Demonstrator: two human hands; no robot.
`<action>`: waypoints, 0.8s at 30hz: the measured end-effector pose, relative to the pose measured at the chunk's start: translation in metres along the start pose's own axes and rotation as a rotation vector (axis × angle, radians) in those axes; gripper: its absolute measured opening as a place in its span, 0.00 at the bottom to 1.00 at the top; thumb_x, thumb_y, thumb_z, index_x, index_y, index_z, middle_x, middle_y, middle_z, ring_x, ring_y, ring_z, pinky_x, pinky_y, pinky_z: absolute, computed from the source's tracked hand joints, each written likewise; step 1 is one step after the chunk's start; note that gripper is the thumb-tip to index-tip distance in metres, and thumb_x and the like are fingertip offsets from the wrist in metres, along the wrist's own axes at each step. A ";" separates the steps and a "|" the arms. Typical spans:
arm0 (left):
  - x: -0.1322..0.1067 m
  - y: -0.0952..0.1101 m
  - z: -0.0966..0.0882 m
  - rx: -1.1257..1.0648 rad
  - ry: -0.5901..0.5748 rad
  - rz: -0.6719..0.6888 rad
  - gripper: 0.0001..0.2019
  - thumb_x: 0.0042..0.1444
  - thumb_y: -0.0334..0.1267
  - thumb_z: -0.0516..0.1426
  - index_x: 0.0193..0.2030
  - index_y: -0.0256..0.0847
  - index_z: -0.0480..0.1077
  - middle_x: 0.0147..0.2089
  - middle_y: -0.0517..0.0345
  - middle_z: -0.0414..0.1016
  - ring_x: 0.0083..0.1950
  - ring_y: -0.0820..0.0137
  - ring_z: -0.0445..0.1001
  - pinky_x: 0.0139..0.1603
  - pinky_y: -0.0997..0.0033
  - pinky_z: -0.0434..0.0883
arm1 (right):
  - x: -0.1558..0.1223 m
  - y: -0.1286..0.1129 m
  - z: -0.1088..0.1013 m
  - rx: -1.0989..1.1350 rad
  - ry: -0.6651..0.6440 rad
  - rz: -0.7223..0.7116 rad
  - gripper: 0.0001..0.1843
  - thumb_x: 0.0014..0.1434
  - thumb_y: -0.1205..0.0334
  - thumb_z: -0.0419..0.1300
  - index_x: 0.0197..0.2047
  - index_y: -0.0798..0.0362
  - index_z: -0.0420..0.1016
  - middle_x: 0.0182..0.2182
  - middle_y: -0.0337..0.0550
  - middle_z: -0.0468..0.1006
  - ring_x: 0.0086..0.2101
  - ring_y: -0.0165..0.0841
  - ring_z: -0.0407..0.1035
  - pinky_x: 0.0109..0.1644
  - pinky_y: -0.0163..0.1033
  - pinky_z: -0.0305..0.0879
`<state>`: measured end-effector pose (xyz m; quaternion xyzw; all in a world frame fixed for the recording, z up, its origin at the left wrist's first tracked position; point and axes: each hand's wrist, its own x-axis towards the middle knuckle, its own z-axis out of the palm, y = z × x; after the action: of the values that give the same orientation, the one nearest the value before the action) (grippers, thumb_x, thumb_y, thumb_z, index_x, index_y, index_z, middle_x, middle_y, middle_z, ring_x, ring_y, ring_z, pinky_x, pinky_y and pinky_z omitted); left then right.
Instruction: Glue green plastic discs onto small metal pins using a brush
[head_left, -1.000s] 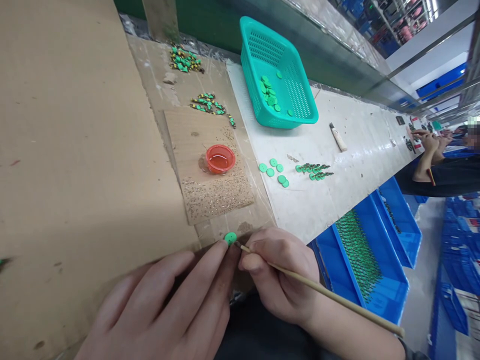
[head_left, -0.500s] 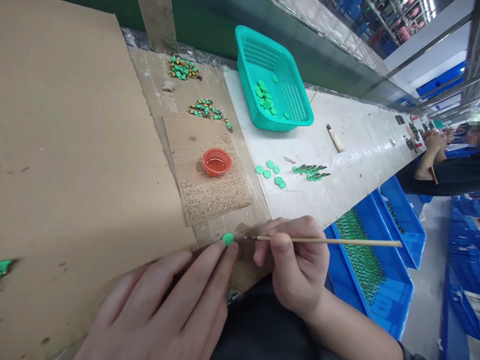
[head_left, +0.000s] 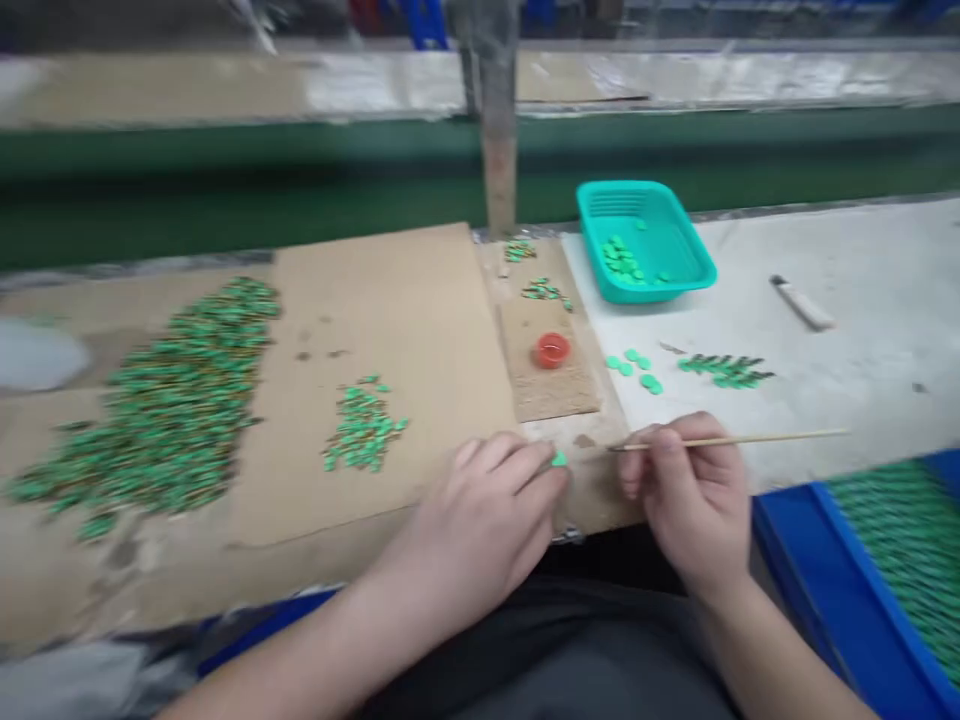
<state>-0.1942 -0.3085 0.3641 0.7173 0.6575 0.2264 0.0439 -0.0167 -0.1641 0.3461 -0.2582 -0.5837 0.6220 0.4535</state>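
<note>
Two bare hands meet near the lower middle of a slightly blurred frame, above a work table. The left hand (head_left: 487, 515) lies palm down, its fingers close together, with a small green disc (head_left: 559, 459) showing at the fingertips, just right of the frame's centre. Blur hides whether those fingers pinch the disc or press it down. The right hand (head_left: 694, 500), lower right of centre, pinches a thin brush (head_left: 772, 438) between thumb and fingers; its dark tip points left, near the disc but apart from it.

Above the hands, a small red cup (head_left: 553, 363) sits on a piece of cardboard (head_left: 561, 397). At upper right, a teal basket (head_left: 652, 292) holds more green discs (head_left: 619, 260). Below it lie several loose discs (head_left: 651, 383), and right of these a cluster of green pieces with dark stems (head_left: 724, 370). Farther right lies a pale-handled tool (head_left: 804, 303).

On the left side, a large heap of green and brown pieces (head_left: 180, 400) spreads beside a cardboard sheet (head_left: 427, 320) bearing a smaller pile (head_left: 365, 428). Blue bins (head_left: 847, 580) fill the lower right corner.
</note>
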 end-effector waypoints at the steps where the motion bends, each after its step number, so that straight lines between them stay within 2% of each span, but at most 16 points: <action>1: 0.001 -0.004 -0.005 -0.004 -0.030 0.010 0.12 0.76 0.34 0.58 0.60 0.43 0.81 0.61 0.50 0.86 0.62 0.57 0.80 0.62 0.53 0.76 | -0.001 0.000 -0.002 -0.004 -0.010 0.006 0.15 0.78 0.54 0.70 0.40 0.48 0.74 0.25 0.33 0.82 0.23 0.25 0.74 0.29 0.27 0.73; 5: 0.003 -0.015 -0.019 -0.043 -0.120 0.077 0.10 0.74 0.36 0.60 0.56 0.47 0.83 0.64 0.60 0.88 0.62 0.67 0.83 0.69 0.63 0.77 | -0.002 0.001 -0.008 -0.017 -0.009 0.040 0.18 0.73 0.48 0.76 0.38 0.49 0.77 0.26 0.36 0.83 0.24 0.27 0.75 0.28 0.29 0.75; 8: -0.017 -0.023 -0.031 -0.030 -0.093 0.008 0.11 0.75 0.39 0.59 0.56 0.51 0.83 0.64 0.62 0.88 0.63 0.71 0.84 0.69 0.68 0.78 | -0.003 0.003 -0.011 -0.007 0.020 0.070 0.19 0.69 0.46 0.79 0.38 0.49 0.80 0.26 0.38 0.84 0.24 0.29 0.78 0.26 0.30 0.77; 10: -0.046 -0.036 -0.049 0.048 -0.015 -0.164 0.12 0.78 0.41 0.56 0.55 0.49 0.83 0.56 0.59 0.89 0.58 0.70 0.85 0.63 0.66 0.81 | -0.004 0.003 -0.012 0.002 0.011 0.089 0.19 0.68 0.43 0.79 0.39 0.50 0.84 0.27 0.40 0.85 0.24 0.30 0.80 0.27 0.31 0.80; 12: -0.079 -0.059 -0.074 0.190 0.112 -0.426 0.16 0.81 0.41 0.51 0.55 0.43 0.81 0.51 0.52 0.87 0.54 0.66 0.84 0.60 0.59 0.82 | -0.005 0.004 -0.012 -0.015 -0.009 0.091 0.20 0.68 0.41 0.78 0.41 0.50 0.89 0.29 0.44 0.87 0.26 0.32 0.82 0.29 0.31 0.82; 14: -0.109 -0.087 -0.101 0.315 0.168 -0.641 0.14 0.79 0.47 0.58 0.57 0.40 0.79 0.52 0.51 0.84 0.54 0.62 0.84 0.61 0.51 0.82 | -0.006 0.005 -0.012 -0.037 -0.024 0.069 0.20 0.68 0.40 0.78 0.42 0.50 0.91 0.31 0.47 0.89 0.27 0.32 0.83 0.31 0.31 0.84; 16: -0.127 -0.113 -0.123 0.380 0.122 -0.756 0.17 0.75 0.52 0.64 0.58 0.40 0.79 0.55 0.51 0.83 0.56 0.61 0.83 0.63 0.48 0.83 | -0.006 0.007 -0.012 -0.048 -0.036 0.054 0.20 0.68 0.39 0.78 0.42 0.50 0.92 0.32 0.48 0.90 0.27 0.31 0.83 0.31 0.31 0.84; 18: -0.133 -0.132 -0.135 0.397 0.022 -0.793 0.18 0.74 0.54 0.66 0.57 0.41 0.80 0.56 0.51 0.83 0.57 0.61 0.83 0.63 0.49 0.83 | -0.006 0.009 -0.013 -0.053 -0.049 0.054 0.20 0.69 0.40 0.77 0.42 0.50 0.92 0.33 0.48 0.90 0.28 0.31 0.82 0.31 0.31 0.84; 20: -0.132 -0.142 -0.137 0.398 -0.056 -0.794 0.17 0.74 0.54 0.66 0.55 0.42 0.80 0.56 0.51 0.84 0.58 0.61 0.83 0.63 0.49 0.83 | -0.006 0.011 -0.013 -0.060 -0.051 0.053 0.20 0.70 0.41 0.76 0.42 0.50 0.91 0.33 0.48 0.90 0.28 0.31 0.82 0.31 0.32 0.84; 22: -0.129 -0.147 -0.136 0.389 -0.078 -0.780 0.17 0.74 0.55 0.65 0.53 0.42 0.80 0.54 0.52 0.84 0.55 0.62 0.83 0.62 0.52 0.84 | -0.005 0.012 -0.012 -0.050 -0.050 0.031 0.19 0.71 0.42 0.76 0.42 0.51 0.91 0.32 0.47 0.90 0.28 0.32 0.82 0.31 0.32 0.84; 24: -0.124 -0.149 -0.134 0.370 -0.040 -0.748 0.19 0.74 0.57 0.65 0.50 0.42 0.80 0.49 0.54 0.85 0.50 0.65 0.84 0.57 0.55 0.84 | -0.004 0.010 -0.008 -0.028 -0.058 -0.004 0.19 0.72 0.43 0.75 0.42 0.51 0.90 0.31 0.47 0.89 0.27 0.31 0.82 0.30 0.33 0.83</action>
<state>-0.3873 -0.4399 0.3967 0.4289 0.9014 0.0587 0.0065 -0.0101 -0.1627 0.3341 -0.2451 -0.6057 0.6204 0.4338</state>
